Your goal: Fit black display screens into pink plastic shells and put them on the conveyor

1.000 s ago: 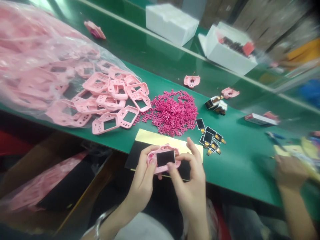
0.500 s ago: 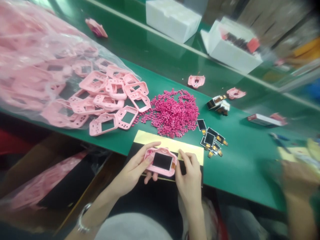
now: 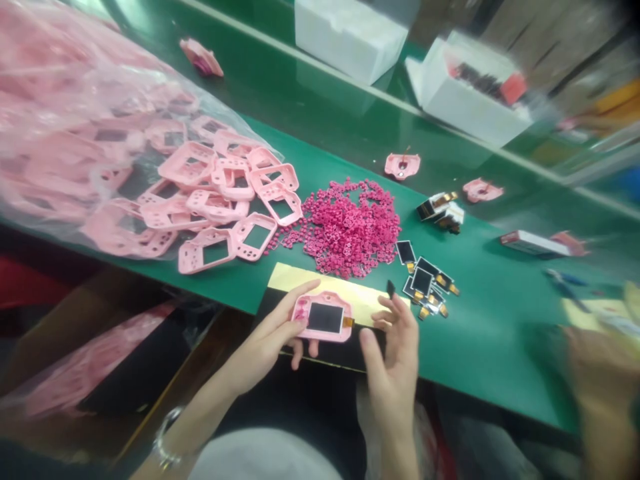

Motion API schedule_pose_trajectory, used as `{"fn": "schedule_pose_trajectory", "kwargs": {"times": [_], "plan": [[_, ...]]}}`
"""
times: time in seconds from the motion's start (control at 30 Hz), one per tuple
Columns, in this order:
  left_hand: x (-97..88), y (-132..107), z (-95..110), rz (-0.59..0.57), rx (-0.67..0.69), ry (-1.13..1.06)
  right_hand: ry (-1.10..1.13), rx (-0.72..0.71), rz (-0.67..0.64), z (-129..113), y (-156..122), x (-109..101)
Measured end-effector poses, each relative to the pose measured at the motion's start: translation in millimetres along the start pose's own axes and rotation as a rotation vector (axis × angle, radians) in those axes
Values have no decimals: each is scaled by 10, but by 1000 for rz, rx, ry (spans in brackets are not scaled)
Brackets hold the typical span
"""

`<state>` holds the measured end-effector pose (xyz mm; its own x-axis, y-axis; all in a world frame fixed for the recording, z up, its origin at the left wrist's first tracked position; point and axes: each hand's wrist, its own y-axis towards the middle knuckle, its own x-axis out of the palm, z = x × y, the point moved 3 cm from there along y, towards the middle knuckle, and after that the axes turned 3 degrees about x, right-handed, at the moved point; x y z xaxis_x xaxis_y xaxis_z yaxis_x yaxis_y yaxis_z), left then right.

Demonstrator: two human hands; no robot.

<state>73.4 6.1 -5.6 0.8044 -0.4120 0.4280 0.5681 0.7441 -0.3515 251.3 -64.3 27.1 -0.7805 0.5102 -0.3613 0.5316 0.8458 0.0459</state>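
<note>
R hand [image 3: 395,353] just off the pink plastic frame [image 3: 330,337], now open, fingers spread. L hand [image 3: 263,350] closed on frame's left edge, frame on black mat [image 3: 273,310], LCD panel [image 3: 325,317] in it. Small black tab [image 3: 391,288] just above R hand.

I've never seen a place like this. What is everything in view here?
bag: 1, clear, far left, full of frames
loose frames: many, pink, beside the bag
small parts: one heap, magenta, mid-bench
screens: several, black, right of the heap
boxes: 2, white, far side
bench: 1, green, across the view
sheet: 1, yellow and black, under the hands
held frame: 1, pink, fitted with a black screen, in the left hand
co-worker's hand: 1, blurred, far right
left hand: holding the held frame
right hand: beside it, fingers spread
</note>
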Motion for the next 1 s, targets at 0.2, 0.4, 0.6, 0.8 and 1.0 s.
{"fn": "schedule_pose_trajectory", "kwargs": {"times": [0.2, 0.4, 0.6, 0.8, 1.0], "plan": [[108, -106, -25, 59, 85, 13, -29, 99, -117, -117, -113, 495], [344, -290, 12, 220, 242, 94, 33, 119, -13, -145, -211, 515], [375, -254, 208, 388, 234, 223, 59, -63, 144, -317, -131, 46], [340, -205, 295, 186, 116, 333, -217, -97, -342, -499, 63, -106], [379, -221, 294, 187, 106, 337, -187, -27, -477, -538, 78, 31]]}}
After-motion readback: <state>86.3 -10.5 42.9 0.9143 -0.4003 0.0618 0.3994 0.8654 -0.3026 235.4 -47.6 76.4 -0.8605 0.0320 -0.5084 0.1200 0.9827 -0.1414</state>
